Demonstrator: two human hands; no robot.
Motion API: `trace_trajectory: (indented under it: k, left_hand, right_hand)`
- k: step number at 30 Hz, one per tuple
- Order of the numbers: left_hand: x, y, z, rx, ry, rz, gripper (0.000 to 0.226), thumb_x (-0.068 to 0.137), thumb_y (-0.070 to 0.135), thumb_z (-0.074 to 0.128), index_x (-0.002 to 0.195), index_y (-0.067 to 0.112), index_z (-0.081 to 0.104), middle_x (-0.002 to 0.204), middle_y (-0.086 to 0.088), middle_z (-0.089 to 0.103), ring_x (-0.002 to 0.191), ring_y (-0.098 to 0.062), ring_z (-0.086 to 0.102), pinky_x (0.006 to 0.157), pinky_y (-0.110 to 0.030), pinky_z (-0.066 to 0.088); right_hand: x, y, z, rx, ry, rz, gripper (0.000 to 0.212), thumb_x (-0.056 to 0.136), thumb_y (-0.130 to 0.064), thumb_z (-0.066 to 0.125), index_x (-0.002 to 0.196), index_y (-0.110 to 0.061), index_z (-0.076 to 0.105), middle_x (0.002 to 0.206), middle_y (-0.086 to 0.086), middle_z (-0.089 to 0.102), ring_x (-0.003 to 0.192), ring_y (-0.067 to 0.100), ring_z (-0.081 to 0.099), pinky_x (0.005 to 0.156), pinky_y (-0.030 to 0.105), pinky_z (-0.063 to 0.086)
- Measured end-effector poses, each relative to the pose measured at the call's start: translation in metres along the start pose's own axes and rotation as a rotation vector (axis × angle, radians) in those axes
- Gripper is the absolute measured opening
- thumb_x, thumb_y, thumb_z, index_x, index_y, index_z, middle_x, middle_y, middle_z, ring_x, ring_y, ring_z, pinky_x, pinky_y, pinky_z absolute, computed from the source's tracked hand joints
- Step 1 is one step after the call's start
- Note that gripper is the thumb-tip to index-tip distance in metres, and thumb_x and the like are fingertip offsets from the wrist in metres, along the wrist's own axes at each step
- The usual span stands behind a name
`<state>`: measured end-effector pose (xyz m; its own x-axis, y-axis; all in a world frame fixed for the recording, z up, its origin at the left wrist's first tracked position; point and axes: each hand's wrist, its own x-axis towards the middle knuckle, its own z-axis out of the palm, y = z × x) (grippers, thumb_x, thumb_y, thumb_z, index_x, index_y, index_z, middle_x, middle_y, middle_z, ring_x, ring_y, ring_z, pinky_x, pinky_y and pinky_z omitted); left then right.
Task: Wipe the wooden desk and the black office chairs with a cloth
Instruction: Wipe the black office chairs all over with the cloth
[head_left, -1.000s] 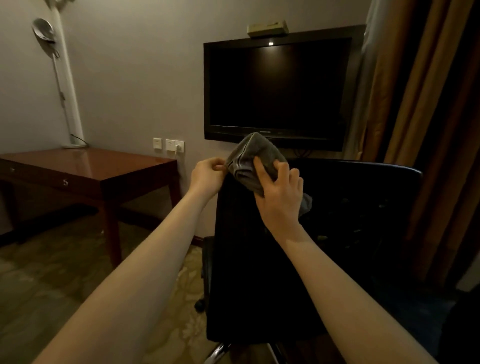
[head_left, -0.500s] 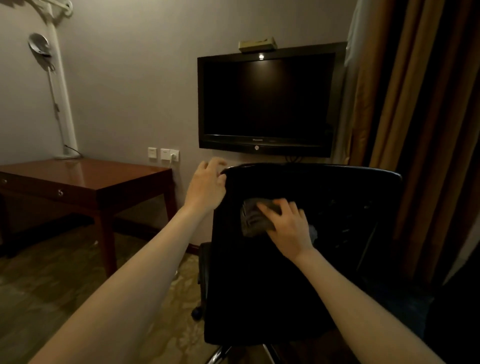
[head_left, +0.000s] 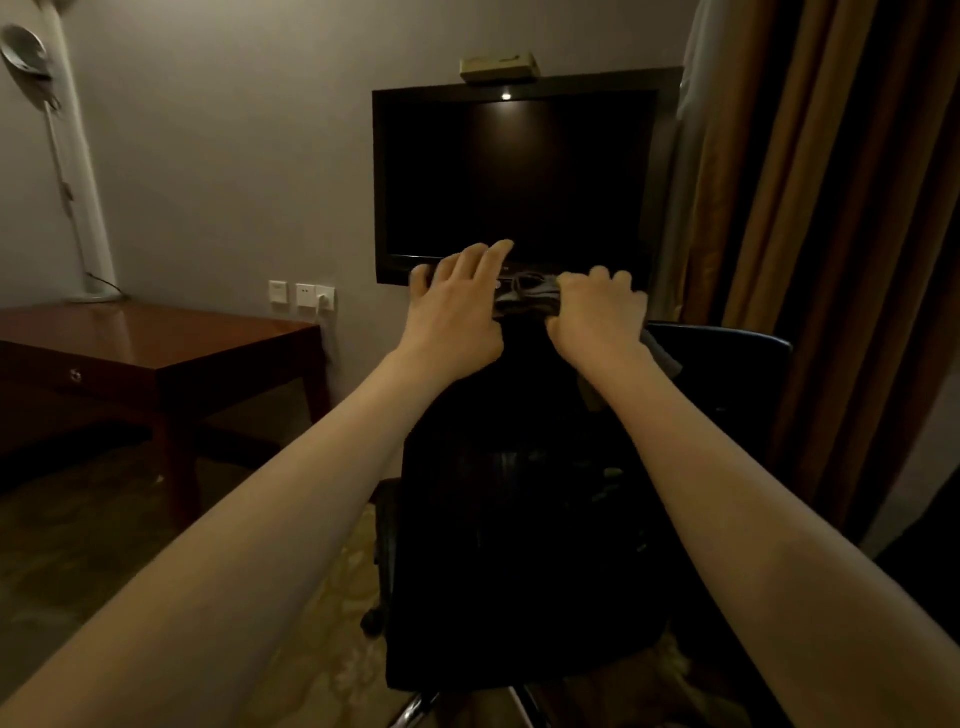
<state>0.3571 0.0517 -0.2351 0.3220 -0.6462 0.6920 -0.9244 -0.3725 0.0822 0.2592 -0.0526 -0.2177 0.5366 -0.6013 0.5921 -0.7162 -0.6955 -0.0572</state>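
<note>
Both forearms are reaching over the black office chair (head_left: 519, 519). The right hand (head_left: 597, 312) is clenching the grey cloth (head_left: 527, 299) on the backrest's top edge; the left hand (head_left: 457, 306), fingers spread loose, is resting just beside it. Left of those fingers, open floor is separating the chair from the wooden desk (head_left: 156, 353). The television (head_left: 519, 182) is hanging beyond the fingertips.

A dark wall-mounted television (head_left: 519, 182), brown curtains (head_left: 831, 208), wall sockets (head_left: 302, 297) and patterned carpet (head_left: 78, 545).

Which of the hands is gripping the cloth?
The right hand: it is clenched on the grey cloth atop the chair back; the left hand lies open beside it.
</note>
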Motion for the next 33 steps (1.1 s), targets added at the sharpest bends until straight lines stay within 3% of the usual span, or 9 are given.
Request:
trace_trajectory:
  k: [4, 6, 8, 10, 12, 16, 21, 26, 33]
  left_hand:
    - [0.007, -0.018, -0.001, -0.635, -0.199, -0.557, 0.056, 0.093, 0.024, 0.048, 0.145, 0.02, 0.027, 0.136, -0.01, 0.042, 0.114, -0.027, 0.051, 0.096, -0.04, 0.045]
    - [0.011, -0.031, -0.002, -0.825, -0.142, -0.656, 0.05, 0.092, 0.017, 0.045, 0.14, 0.02, 0.034, 0.118, -0.004, 0.048, 0.091, -0.016, 0.055, 0.072, -0.03, 0.047]
    - [0.011, -0.039, -0.002, -0.926, -0.087, -0.68, 0.037, 0.091, 0.013, 0.041, 0.127, 0.018, 0.047, 0.107, -0.006, 0.051, 0.081, -0.014, 0.052, 0.062, -0.027, 0.042]
    - [0.007, -0.04, 0.001, -1.013, -0.024, -0.689, 0.027, 0.091, 0.016, 0.038, 0.113, 0.014, 0.055, 0.105, -0.008, 0.055, 0.087, -0.019, 0.053, 0.069, -0.031, 0.042]
    - [-0.001, -0.042, 0.006, -1.076, 0.038, -0.703, 0.031, 0.093, 0.021, 0.038, 0.119, 0.015, 0.054, 0.112, -0.004, 0.058, 0.102, -0.02, 0.054, 0.086, -0.035, 0.047]
    - [-0.028, -0.041, 0.013, -1.0, 0.175, -0.499, 0.033, 0.088, 0.007, 0.051, 0.116, 0.023, 0.052, 0.112, 0.0, 0.056, 0.108, -0.017, 0.054, 0.091, -0.03, 0.049]
    - [-0.051, -0.037, 0.01, -0.611, 0.109, -0.092, 0.081, 0.074, 0.006, 0.069, 0.142, 0.026, 0.028, 0.138, -0.01, 0.029, 0.124, -0.021, 0.033, 0.104, -0.035, 0.034]
    - [-0.046, -0.042, 0.001, -0.054, 0.358, 0.348, 0.048, 0.079, 0.029, 0.049, 0.125, 0.021, 0.039, 0.126, -0.01, 0.039, 0.111, -0.031, 0.047, 0.094, -0.041, 0.042]
    - [-0.062, -0.088, 0.036, 0.012, 0.337, 0.321, 0.029, 0.08, 0.018, 0.05, 0.104, 0.008, 0.062, 0.103, -0.016, 0.062, 0.097, -0.026, 0.048, 0.069, -0.041, 0.054]
  right_hand:
    - [0.003, -0.012, -0.004, 0.172, -0.011, -0.031, 0.029, 0.092, -0.023, 0.052, 0.119, -0.015, 0.056, 0.121, 0.013, 0.052, 0.117, 0.035, 0.04, 0.092, 0.043, 0.037]
    - [-0.009, -0.02, 0.004, 0.266, 0.073, -0.062, 0.035, 0.091, -0.026, 0.052, 0.126, -0.017, 0.054, 0.122, 0.013, 0.052, 0.116, 0.035, 0.04, 0.092, 0.043, 0.039]
    - [-0.022, -0.036, 0.017, 0.342, 0.169, -0.095, 0.044, 0.091, -0.028, 0.052, 0.134, -0.021, 0.048, 0.124, 0.013, 0.05, 0.116, 0.034, 0.04, 0.092, 0.042, 0.039]
    - [-0.035, -0.051, 0.032, 0.409, 0.229, -0.15, 0.051, 0.091, -0.03, 0.054, 0.14, -0.023, 0.042, 0.129, 0.011, 0.046, 0.117, 0.031, 0.039, 0.094, 0.039, 0.038]
    - [-0.044, -0.056, 0.045, 0.474, 0.254, -0.204, 0.055, 0.09, -0.029, 0.058, 0.141, -0.022, 0.041, 0.133, 0.01, 0.042, 0.117, 0.03, 0.038, 0.096, 0.037, 0.038]
    - [-0.049, -0.037, 0.055, 0.54, 0.264, -0.391, 0.054, 0.083, -0.021, 0.068, 0.134, -0.013, 0.052, 0.129, 0.016, 0.049, 0.107, 0.035, 0.047, 0.092, 0.04, 0.043]
    - [-0.058, -0.003, 0.071, 0.331, 0.465, -0.619, 0.041, 0.079, -0.028, 0.059, 0.115, -0.008, 0.066, 0.109, 0.021, 0.061, 0.086, 0.039, 0.059, 0.072, 0.044, 0.052]
    - [-0.049, -0.013, 0.061, 0.416, 0.603, -0.542, 0.049, 0.076, -0.018, 0.068, 0.12, -0.011, 0.048, 0.117, 0.02, 0.057, 0.097, 0.036, 0.055, 0.081, 0.044, 0.05]
    - [-0.03, -0.027, 0.099, 0.163, 0.62, -0.802, 0.038, 0.08, -0.016, 0.062, 0.114, -0.012, 0.045, 0.12, 0.014, 0.052, 0.106, 0.03, 0.048, 0.089, 0.04, 0.04]
